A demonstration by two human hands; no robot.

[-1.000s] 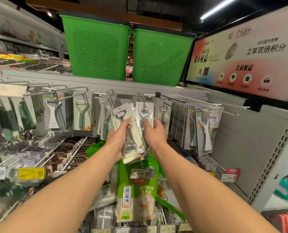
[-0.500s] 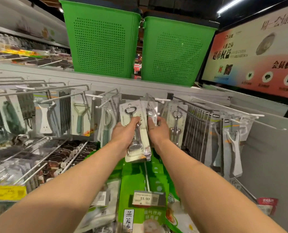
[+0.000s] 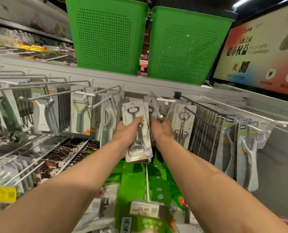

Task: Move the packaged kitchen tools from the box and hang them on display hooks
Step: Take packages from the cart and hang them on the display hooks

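Head view looks down two bare forearms reaching into a rack of hanging kitchen tools. The left hand [image 3: 126, 133] grips a small stack of packaged bottle openers [image 3: 136, 147], thumb across the front card and fingers wrapped behind, holding it upright and slightly tilted just left of a display hook [image 3: 156, 107]. The right hand [image 3: 162, 130] is raised to that hook's white tip, its fingers curled close about it and against another clear-fronted pack [image 3: 150, 105] that sits at the hook; whether they pinch the pack or the hook itself I cannot tell. Just right of this hand a carded corkscrew [image 3: 183, 125] hangs on the next hook, and to the left hang peelers [image 3: 79, 113] on their cards. Below the hands, green packets [image 3: 135, 180] fill a lower hook with a price tag [image 3: 145, 209] reading 15.90. Two green perforated baskets [image 3: 106, 36] stand side by side on the shelf above, beside a lit advertising screen [image 3: 260, 52] at the right.
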